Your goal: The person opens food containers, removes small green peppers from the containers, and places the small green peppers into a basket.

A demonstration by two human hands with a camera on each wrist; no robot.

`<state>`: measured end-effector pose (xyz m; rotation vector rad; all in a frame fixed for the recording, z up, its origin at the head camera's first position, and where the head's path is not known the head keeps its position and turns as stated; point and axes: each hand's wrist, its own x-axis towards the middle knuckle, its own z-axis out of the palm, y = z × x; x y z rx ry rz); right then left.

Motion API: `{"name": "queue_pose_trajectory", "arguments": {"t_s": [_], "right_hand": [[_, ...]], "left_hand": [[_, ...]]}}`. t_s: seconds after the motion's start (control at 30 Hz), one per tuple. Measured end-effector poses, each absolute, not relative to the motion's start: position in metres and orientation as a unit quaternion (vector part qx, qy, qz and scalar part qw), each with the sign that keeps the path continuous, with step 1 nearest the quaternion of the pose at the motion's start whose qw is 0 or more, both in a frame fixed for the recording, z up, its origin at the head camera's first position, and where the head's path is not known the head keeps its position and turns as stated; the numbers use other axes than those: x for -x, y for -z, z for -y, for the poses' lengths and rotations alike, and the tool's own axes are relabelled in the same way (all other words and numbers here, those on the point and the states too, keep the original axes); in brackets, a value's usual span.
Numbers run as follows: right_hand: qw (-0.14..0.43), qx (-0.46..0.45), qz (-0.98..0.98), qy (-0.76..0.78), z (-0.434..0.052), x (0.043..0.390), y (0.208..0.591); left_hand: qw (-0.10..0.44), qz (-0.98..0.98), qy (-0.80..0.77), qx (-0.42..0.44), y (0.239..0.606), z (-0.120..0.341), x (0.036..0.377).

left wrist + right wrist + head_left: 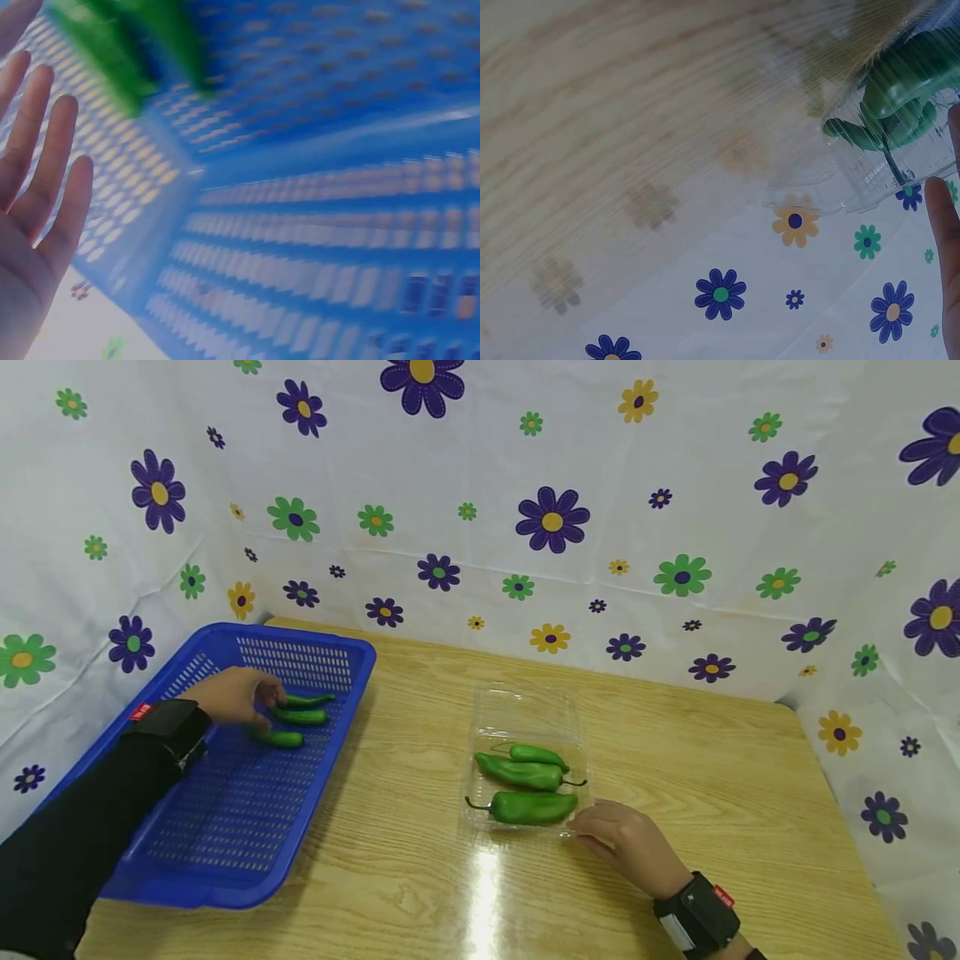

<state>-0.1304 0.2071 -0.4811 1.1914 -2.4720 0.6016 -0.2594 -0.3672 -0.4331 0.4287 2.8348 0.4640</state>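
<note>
My left hand (pixel 234 695) reaches into a blue plastic basket (pixel 219 893), its fingers by several green peppers (pixel 302 717) that lie on the basket floor. In the left wrist view the fingers (pixel 56 150) are extended and apart, with blurred green peppers (pixel 105 60) beyond them. My right hand (pixel 626 843) is at the near right corner of a clear plastic clamshell box (pixel 525 710), thumb and fingertips pinching its edge. The box's lid is raised at the back. Three green peppers (pixel 534 807) lie inside it, two larger and one smaller.
The wooden table (pixel 705 760) carries the basket on the left and the box near the middle. A white cloth with printed flowers (pixel 465 543) hangs behind and at both sides. The basket's raised perforated walls surround the left hand.
</note>
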Motion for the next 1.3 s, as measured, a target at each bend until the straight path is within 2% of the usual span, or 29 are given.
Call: {"name": "queue_pose_trajectory", "arguments": {"t_s": [0.2, 0.4, 0.77, 1.03, 1.3], "right_hand": [[0.169, -0.421, 0.866, -0.209, -0.207, 0.131, 0.482], [0.168, -0.420, 0.867, -0.207, -0.207, 0.130, 0.482], [0.171, -0.421, 0.866, -0.210, -0.208, 0.131, 0.483], [0.170, -0.421, 0.866, -0.208, -0.208, 0.132, 0.483], [0.172, -0.422, 0.864, -0.213, -0.209, 0.131, 0.483]], "left_hand": [[0.077, -0.963, -0.190, -0.175, 0.399, 0.343, 0.261], [0.057, -0.962, -0.179, -0.199, 0.365, 0.288, 0.251], [0.005, -0.948, -0.135, -0.288, 0.340, 0.185, 0.237], [0.025, -0.935, -0.124, -0.332, 0.334, 0.130, 0.231], [0.052, -0.920, -0.088, -0.379, 0.351, 0.079, 0.224]]}}
